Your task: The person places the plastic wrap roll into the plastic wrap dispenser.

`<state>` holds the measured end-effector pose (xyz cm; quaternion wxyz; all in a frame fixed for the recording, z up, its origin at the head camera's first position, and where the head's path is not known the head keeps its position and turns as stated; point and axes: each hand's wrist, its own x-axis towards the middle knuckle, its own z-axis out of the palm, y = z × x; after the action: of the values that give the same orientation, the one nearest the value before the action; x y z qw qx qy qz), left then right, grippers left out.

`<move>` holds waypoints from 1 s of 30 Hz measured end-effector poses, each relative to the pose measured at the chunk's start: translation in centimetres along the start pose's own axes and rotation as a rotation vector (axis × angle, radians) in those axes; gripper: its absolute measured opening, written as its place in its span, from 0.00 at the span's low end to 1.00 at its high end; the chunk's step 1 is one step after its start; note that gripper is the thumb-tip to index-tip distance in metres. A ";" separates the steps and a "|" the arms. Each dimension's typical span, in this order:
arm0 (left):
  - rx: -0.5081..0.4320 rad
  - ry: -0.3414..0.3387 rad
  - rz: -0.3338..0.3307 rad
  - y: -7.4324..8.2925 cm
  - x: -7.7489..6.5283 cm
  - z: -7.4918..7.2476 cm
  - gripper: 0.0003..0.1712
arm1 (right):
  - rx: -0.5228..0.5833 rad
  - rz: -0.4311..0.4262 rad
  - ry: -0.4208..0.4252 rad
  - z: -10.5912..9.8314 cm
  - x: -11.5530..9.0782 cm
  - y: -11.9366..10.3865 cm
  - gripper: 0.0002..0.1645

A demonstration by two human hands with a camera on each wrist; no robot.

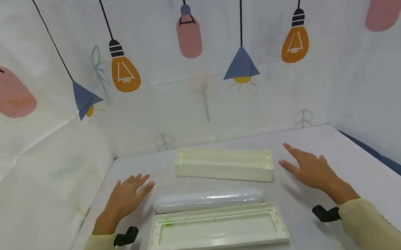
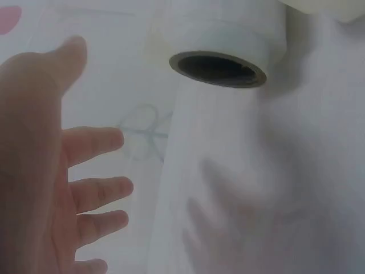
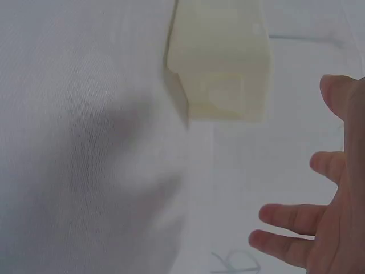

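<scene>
Clear-wrapped roll (image 1: 209,199) taken as reference; it lies on the white counter (image 1: 378,187), long axis running left to right across the person's front. Left grip (image 1: 128,195) sits just off the roll's left end and slightly beyond it: released, nothing held, fingers loosely spread, thumb the part nearest the roll. Right grip (image 1: 311,170) is past the roll's right end, farther out and a little beyond: likewise released and holding nothing, thumb and fingers apart. Both cast shadows on the cloth, so I judge them raised off it. Relation that matters most, in my judgement: the roll lies crosswise between the two grips, an end toward each, left grip the nearer. From the left wrist, the dark hollow core (image 2: 218,69) shows at the roll's left end. Beyond the roll, the deep cream box (image 1: 224,171) stands hollow side up, slightly askew, its right end angled toward the person; the right grip is nearer this box than the roll. On the roll's near side, almost parallel, lies the shallow lid (image 1: 216,232), a small green piece (image 1: 168,222) on its far-left rail; lid-to-roll contact cannot be told.
</scene>
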<state>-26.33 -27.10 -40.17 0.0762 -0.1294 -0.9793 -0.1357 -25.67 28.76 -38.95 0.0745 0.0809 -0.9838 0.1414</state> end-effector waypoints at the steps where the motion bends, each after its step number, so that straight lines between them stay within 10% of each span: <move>1: -0.007 0.005 0.004 0.0 0.2 0.2 0.40 | 0.018 -0.001 -0.010 0.2 0.2 0.0 0.49; 16: -0.161 -0.056 0.015 0.4 5.2 1.4 0.30 | 0.437 0.079 -0.096 2.1 2.7 -0.5 0.45; 24: -0.390 -0.153 -0.004 1.4 8.2 1.5 0.31 | 0.614 0.105 -0.134 2.5 2.8 -0.8 0.43; 30: -0.705 -0.223 -0.160 2.3 9.5 2.3 0.31 | 0.719 0.094 -0.161 2.8 2.7 -0.5 0.44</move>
<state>-35.02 -22.07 -40.03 -0.0910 -0.0850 -0.8818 -0.4549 -28.53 27.06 -41.03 -0.0428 0.0673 -0.8766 0.4745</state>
